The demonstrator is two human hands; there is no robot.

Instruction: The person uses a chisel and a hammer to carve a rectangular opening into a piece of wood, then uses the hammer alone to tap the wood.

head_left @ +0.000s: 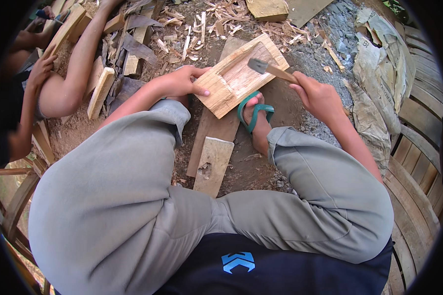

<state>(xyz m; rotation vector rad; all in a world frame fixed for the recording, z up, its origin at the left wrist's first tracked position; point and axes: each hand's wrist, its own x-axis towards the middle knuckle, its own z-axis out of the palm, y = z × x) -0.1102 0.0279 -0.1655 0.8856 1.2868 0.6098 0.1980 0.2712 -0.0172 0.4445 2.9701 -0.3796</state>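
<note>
A pale wooden block (219,97) with a rectangular hollow cut into it lies tilted in front of me, on a flat board (209,133). My left hand (184,81) grips its left edge, thumb on top and the other fingers partly hidden behind the wood. In my right hand (321,97) is the wooden handle of a small adze (283,74). Its grey metal head is over the hollow's right part; whether it touches the wood I cannot tell. My foot in a green flip-flop (251,117) is close against the block's near edge.
A short plank (215,162) with a hole lies nearer me. Wood shavings (221,22) and offcuts litter the ground beyond. Crumpled sacking (379,73) and slatted wood (423,118) are at right. Another person's arm (81,64) and wood pieces are at left.
</note>
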